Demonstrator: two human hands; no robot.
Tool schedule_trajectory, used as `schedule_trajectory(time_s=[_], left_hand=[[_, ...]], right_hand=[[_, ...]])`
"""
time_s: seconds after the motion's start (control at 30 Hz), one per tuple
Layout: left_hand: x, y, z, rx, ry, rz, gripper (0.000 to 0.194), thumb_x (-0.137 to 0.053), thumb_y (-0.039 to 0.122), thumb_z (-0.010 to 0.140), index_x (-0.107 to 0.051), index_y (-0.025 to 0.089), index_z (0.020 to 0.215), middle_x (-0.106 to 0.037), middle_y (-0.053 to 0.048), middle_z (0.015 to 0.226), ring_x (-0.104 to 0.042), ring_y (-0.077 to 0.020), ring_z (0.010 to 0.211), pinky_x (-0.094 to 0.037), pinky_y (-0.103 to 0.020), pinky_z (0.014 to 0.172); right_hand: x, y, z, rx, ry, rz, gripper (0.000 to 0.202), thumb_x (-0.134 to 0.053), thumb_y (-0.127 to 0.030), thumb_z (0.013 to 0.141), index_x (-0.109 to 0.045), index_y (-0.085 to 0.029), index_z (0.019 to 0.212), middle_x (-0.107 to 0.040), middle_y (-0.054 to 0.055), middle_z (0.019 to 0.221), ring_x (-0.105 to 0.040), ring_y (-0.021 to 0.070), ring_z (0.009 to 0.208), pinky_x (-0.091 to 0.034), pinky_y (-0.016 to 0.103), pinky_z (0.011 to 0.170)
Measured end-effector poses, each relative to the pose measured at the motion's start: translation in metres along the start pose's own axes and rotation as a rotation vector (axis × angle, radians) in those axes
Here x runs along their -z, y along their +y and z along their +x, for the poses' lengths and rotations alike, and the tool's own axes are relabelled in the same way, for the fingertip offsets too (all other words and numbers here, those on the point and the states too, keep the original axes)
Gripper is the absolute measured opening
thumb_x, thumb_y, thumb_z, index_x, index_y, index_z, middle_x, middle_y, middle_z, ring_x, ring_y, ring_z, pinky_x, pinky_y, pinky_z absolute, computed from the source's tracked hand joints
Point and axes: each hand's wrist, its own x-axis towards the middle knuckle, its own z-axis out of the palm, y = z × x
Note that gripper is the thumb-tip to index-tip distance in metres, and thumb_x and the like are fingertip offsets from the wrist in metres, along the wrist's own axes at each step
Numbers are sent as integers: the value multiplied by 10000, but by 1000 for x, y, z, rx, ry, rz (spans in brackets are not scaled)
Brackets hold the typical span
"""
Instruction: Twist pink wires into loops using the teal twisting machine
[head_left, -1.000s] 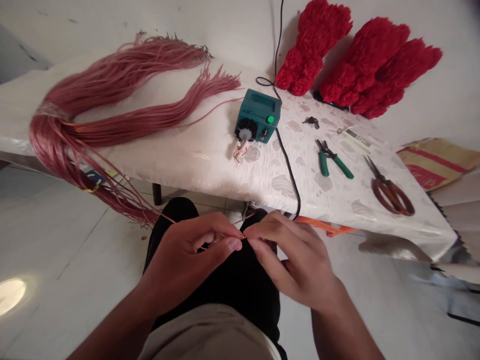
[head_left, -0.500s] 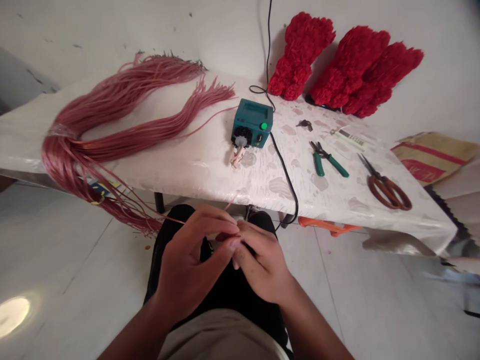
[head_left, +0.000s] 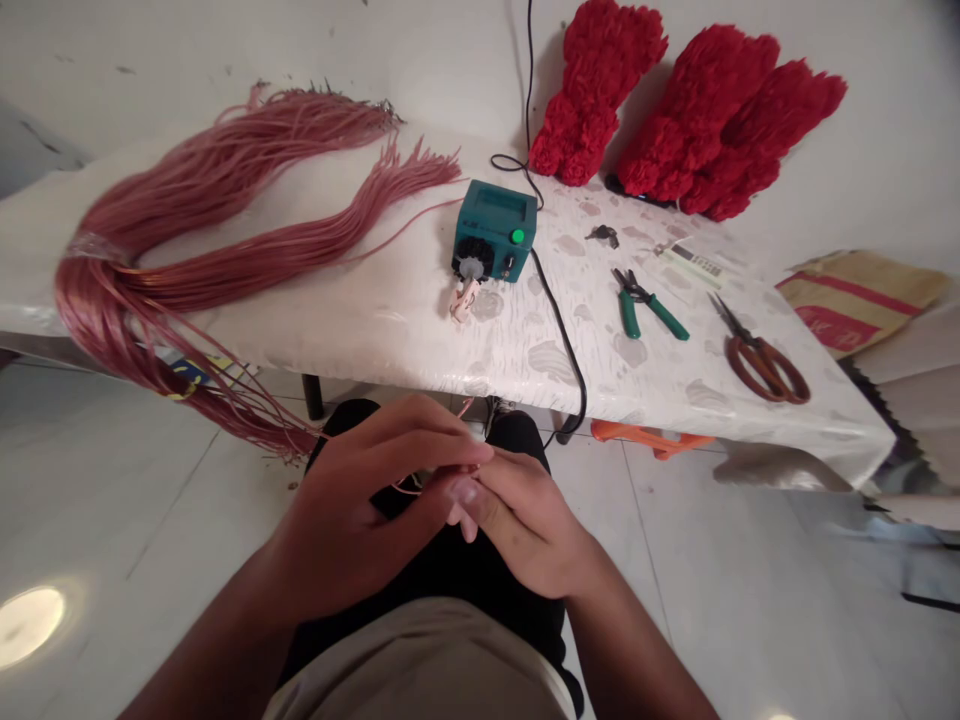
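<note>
Over my lap, my left hand [head_left: 382, 490] and my right hand [head_left: 525, 515] meet at the fingertips. Both are closed on a thin pink cord [head_left: 465, 408], whose end shows just above the fingers; the pinched part is mostly hidden. Beyond them on the table stands a small teal machine [head_left: 496, 230] with a green button and a pink clip [head_left: 463, 298] at its front. A large bundle of pink cords [head_left: 247, 265] lies at the left, bent over the table's front edge.
Red flower bunches [head_left: 675, 125] lie at the back right. Green-handled pliers [head_left: 649, 305], scissors [head_left: 761, 360], a small dark part [head_left: 602, 236] and a labelled packet [head_left: 694, 262] are on the table [head_left: 360, 335]. A black cable [head_left: 562, 345] hangs over the front edge.
The view has shifted slightly, so the table items appear a little higher and further left. My left hand's fingers have closed further over the right fingertips.
</note>
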Motion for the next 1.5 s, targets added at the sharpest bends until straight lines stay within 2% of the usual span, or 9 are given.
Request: schedule_trajectory(time_s=[0.23, 0.47, 0.6, 0.8, 0.97, 1.07, 1.3, 1.43, 1.5], left_hand=[[-7, 1, 0, -2, 90, 57, 242, -695, 4, 847, -693, 161, 1032, -674, -36, 980, -656, -111, 881, -551, -212, 765], [-14, 0, -9, -68, 238, 172, 242, -726, -24, 805, -699, 145, 976, -664, -35, 956, -631, -127, 865, -546, -268, 755], [-14, 0, -11, -81, 256, 205, 255, -725, -28, 802, -704, 150, 985, -665, -33, 957, -630, -126, 865, -543, -272, 759], [-12, 4, -12, 103, 153, -15, 292, -679, 38, 871, -705, 224, 1095, -659, -10, 989, -644, -114, 899, -537, -232, 781], [-13, 3, -15, 327, 179, -80, 266, -695, 129, 880, -680, 291, 1089, -674, 27, 947, -655, -117, 881, -525, -241, 807], [-14, 2, -15, 323, 140, -126, 178, -703, 129, 871, -705, 277, 971, -674, 14, 984, -663, -137, 933, -526, -257, 814], [-18, 1, -16, 299, 153, -157, 139, -620, 101, 920, -661, 234, 926, -660, -16, 990, -661, -140, 941, -531, -259, 827], [-16, 4, -15, 352, 170, -221, 117, -572, 129, 945, -632, 217, 895, -687, -7, 865, -688, -123, 813, -554, -221, 724], [-16, 6, -16, 386, 178, -201, 103, -608, 134, 919, -637, 217, 866, -677, 13, 795, -673, -109, 725, -543, -199, 646]], right_hand=[[-3, -2, 0, 44, 168, -214, 258, -495, -173, 1003, -592, -179, 764, -563, -9, 723, -516, 97, 643, -429, 222, 598], [-10, -6, 0, 35, 279, -262, 231, -540, -131, 969, -628, -188, 764, -565, -27, 655, -499, 96, 584, -460, 213, 595], [-10, -6, 0, 27, 284, -259, 205, -546, -129, 969, -631, -177, 788, -567, -24, 676, -515, 90, 604, -445, 203, 595], [-8, -6, 0, 32, 211, -251, 209, -505, -145, 994, -640, -148, 835, -574, 5, 732, -534, 101, 650, -427, 221, 604], [-10, -5, -2, 36, 239, -262, 216, -517, -136, 988, -629, -155, 804, -567, -6, 716, -526, 93, 642, -405, 218, 593], [-11, -4, -4, 34, 257, -312, 224, -523, -127, 981, -626, -150, 784, -545, -14, 688, -503, 88, 615, -380, 222, 569], [-7, 0, -4, 106, 281, -502, 235, -581, -165, 979, -648, -156, 753, -513, -31, 621, -448, 82, 540, -340, 238, 527], [9, -9, -8, 130, 219, -419, 84, -657, -197, 936, -690, -170, 864, -570, -24, 651, -523, 95, 555, -405, 236, 523], [17, -15, -12, 103, 279, -394, 82, -642, -146, 931, -685, -184, 873, -605, -19, 673, -559, 99, 580, -427, 232, 531]])
